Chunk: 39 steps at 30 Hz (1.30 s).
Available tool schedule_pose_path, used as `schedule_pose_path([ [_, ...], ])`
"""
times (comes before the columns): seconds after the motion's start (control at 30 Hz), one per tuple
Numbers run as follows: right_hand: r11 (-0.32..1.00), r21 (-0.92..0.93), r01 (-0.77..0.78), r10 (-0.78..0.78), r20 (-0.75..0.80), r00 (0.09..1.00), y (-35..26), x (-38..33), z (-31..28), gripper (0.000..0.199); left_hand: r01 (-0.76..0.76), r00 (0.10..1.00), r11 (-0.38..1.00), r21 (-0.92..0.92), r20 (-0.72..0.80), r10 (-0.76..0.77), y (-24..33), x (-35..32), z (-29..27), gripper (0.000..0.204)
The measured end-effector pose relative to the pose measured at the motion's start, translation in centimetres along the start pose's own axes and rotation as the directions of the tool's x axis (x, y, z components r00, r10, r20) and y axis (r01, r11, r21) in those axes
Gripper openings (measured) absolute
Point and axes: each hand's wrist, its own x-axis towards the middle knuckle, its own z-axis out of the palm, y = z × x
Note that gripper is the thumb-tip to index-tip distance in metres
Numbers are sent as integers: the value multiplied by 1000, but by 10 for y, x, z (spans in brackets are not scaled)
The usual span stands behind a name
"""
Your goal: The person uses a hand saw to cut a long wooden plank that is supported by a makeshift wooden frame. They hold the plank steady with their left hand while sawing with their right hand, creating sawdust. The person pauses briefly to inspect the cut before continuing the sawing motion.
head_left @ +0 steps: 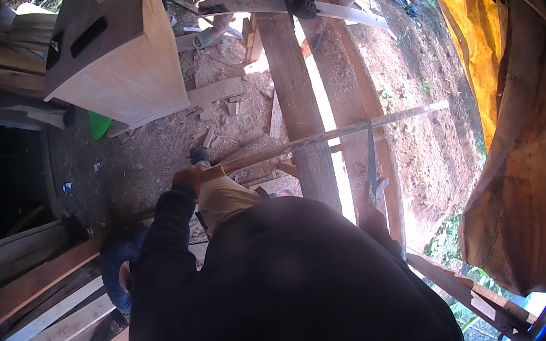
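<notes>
A long, narrow wooden strip (258, 155) lies crosswise over two thick bench planks (297, 100). At its left end, my left hand (187, 178) is closed around the wood. My right hand (373, 220), low on the right side, grips a handsaw (371, 159). The saw's blade points away from me, and its far end meets the strip over the right plank. My right fingers are partly hidden by the handle and my body. How deep the blade sits in the wood cannot be made out.
Across the bench, another person's gloved hand (304, 5) is at a second pale board (343, 14). A wooden cabinet (124, 79) stands at far left. Near my left arm is a person's head (122, 265), beside stacked boards (50, 280). A yellow tarp (469, 33) hangs right.
</notes>
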Motion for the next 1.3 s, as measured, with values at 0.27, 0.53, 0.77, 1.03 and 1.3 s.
schedule_pose_path([
  [0.27,976,-54,-212,219,210,953,-47,-25,-27,40,-89,995,996,8,-41,90,59,21,-27,19],
  [0.53,997,-12,-72,71,-95,993,6,-45,30,42,-224,973,975,-3,-48,224,151,57,-35,18],
  [0.77,996,29,-81,83,-85,993,14,-93,31,74,-252,965,966,54,84,247,224,89,-71,23],
  [1.03,992,-37,-119,116,-65,991,34,-132,58,75,-226,974,973,47,42,224,208,116,-54,30],
  [1.3,960,176,-217,232,-71,970,20,-131,73,47,-154,983,988,-9,103,154,206,99,-17,41],
])
